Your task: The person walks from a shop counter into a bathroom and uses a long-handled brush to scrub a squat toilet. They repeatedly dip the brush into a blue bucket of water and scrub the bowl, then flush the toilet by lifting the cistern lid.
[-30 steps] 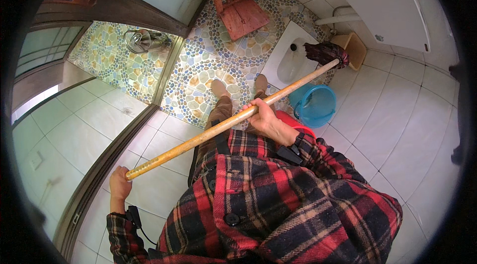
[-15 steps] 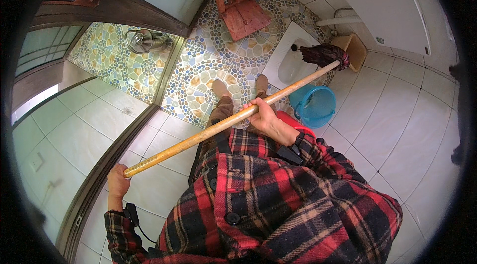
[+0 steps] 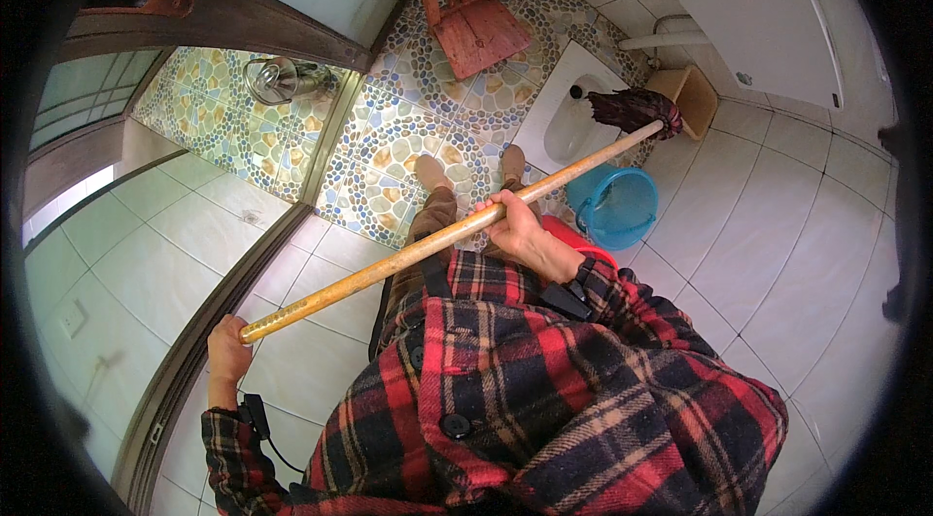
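Observation:
A mop with a long wooden handle [image 3: 389,265] slants across in front of me, from lower left to upper right. Its dark, purplish cloth head [image 3: 632,113] hangs over the edge of the white squat toilet [image 3: 566,137]. My left hand [image 3: 229,349] grips the end of the handle, near the door frame. Around the middle of the handle my right hand [image 3: 520,232] is closed, with the palm partly turned up. Below the mop head stands a blue bucket [image 3: 622,210], just right of the handle.
A red wooden chair [image 3: 478,35] stands at the far side. Behind the mop head is a tan bin [image 3: 695,98], below a white cistern [image 3: 763,25]. Part of a red basin [image 3: 573,236] shows beside my right wrist. Beyond the doorway sits a metal kettle [image 3: 277,81].
The mop has shifted very slightly, its handle end a little to the left together with my left hand. Otherwise the scene stays the same.

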`<state>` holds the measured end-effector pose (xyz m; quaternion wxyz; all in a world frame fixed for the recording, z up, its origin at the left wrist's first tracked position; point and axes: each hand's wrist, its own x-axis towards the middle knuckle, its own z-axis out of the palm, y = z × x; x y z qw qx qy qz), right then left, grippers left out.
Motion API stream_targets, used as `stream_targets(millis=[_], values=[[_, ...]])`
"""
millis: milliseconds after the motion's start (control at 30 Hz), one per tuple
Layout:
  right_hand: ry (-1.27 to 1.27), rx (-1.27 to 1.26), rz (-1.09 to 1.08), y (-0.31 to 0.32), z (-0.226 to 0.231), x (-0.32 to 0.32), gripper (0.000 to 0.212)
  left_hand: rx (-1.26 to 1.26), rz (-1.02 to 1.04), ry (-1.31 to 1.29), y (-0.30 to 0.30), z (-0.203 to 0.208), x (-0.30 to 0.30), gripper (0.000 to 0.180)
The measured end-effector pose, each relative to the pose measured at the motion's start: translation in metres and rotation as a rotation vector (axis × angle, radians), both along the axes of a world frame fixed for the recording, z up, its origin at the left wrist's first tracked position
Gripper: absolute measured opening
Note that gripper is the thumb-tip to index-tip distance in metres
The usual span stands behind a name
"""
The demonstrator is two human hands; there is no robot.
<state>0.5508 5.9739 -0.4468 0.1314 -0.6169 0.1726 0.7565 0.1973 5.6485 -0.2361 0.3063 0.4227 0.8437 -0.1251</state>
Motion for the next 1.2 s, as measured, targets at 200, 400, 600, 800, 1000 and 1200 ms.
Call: stream_targets(millis=[200,400,600,800,1000,1200], values=[[0.014,-0.006,-0.014,0.0,-0.006,0.003,0.007,-0.014,-0.013,0.007,0.001,-0.003,-0.002,0.008],[0.037,-0.013,-0.039,0.001,-0.007,0.003,0.006,0.01,-0.031,0.016,0.002,-0.002,-0.004,0.007],[0.035,0.007,-0.035,-0.001,-0.005,0.001,0.006,0.011,-0.047,0.033,0.002,0.001,-0.004,0.006],[0.039,0.022,-0.034,-0.004,-0.004,0.001,0.008,0.016,0.008,0.021,0.003,0.002,-0.003,0.007],[0.041,0.018,-0.03,-0.006,-0.005,0.003,0.008,0.007,0.006,0.027,0.007,0.006,-0.001,0.007],[0.041,0.026,-0.04,-0.006,-0.004,0.004,0.007,-0.02,-0.001,0.039,0.011,0.007,0.0,0.007]])
